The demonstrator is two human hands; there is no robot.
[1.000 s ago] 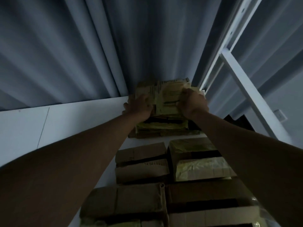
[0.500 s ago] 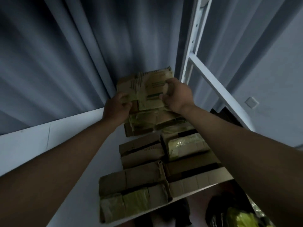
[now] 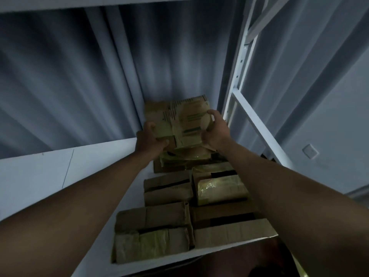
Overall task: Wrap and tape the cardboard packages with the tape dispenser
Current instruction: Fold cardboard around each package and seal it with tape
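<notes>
Head view shows left hand (image 3: 150, 141) and right hand (image 3: 216, 132), each grip curled round a side of the flat brown printed cardboard package (image 3: 180, 121) above the far stack on the white shelf (image 3: 83, 172), apparently stowing it; setting it squarely seems next.

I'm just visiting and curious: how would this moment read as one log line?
left hand: grips package | right hand: grips same package | package: raised over stack on shelf

Two hands, left (image 3: 150, 143) and right (image 3: 214, 132), one held cardboard package (image 3: 179, 120), and about six packages (image 3: 167, 188) on one white shelf (image 3: 50, 172).
</notes>
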